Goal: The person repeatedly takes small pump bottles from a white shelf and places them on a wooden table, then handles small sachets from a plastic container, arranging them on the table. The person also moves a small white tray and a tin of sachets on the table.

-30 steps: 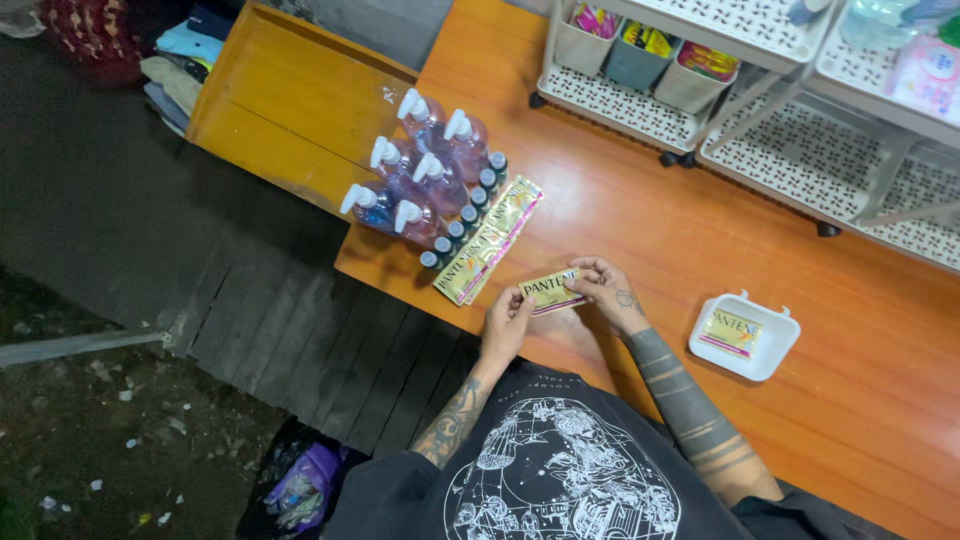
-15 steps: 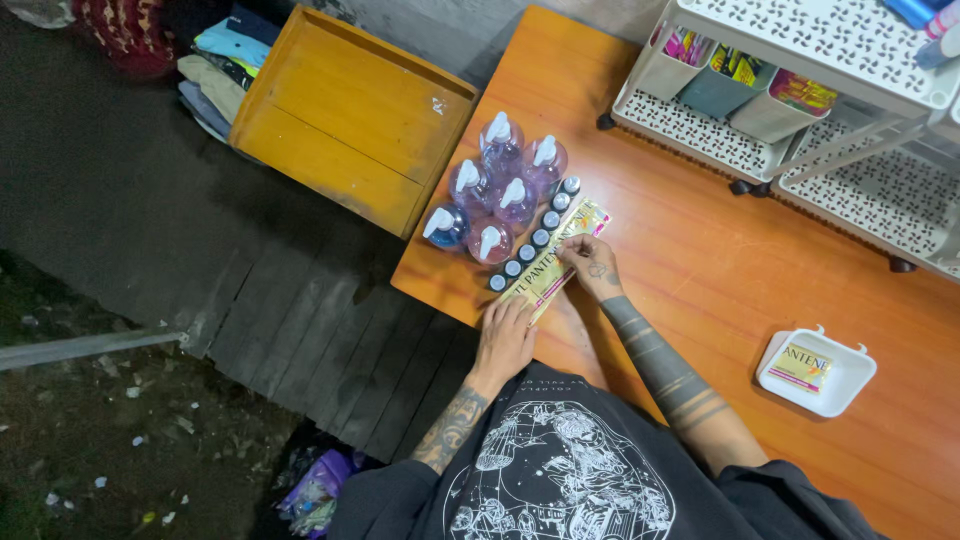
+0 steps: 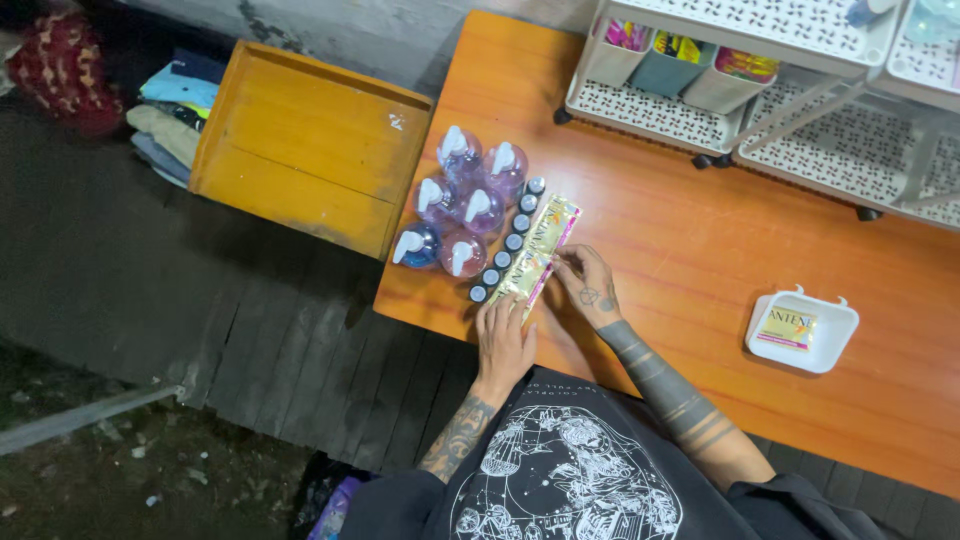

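Observation:
A row of gold and pink sachet packets (image 3: 541, 248) lies on the orange table (image 3: 700, 250), beside a line of small dark-capped bottles (image 3: 510, 243). My left hand (image 3: 503, 340) rests flat on the near end of the packets, fingers spread. My right hand (image 3: 588, 285) touches the packets' right edge with its fingertips. Several pump bottles (image 3: 460, 210) of purple and pink liquid stand just left of the small bottles.
A white tray (image 3: 802, 329) with one gold packet sits at the right. White perforated wheeled racks (image 3: 740, 90) with small bins stand at the table's far side. A yellow wooden box (image 3: 305, 145) and folded clothes (image 3: 170, 115) lie to the left on dark floor.
My hands carried a sachet from the table's front edge and laid it into the row beside the small bottles. The left hand now lies flat on the row's near end.

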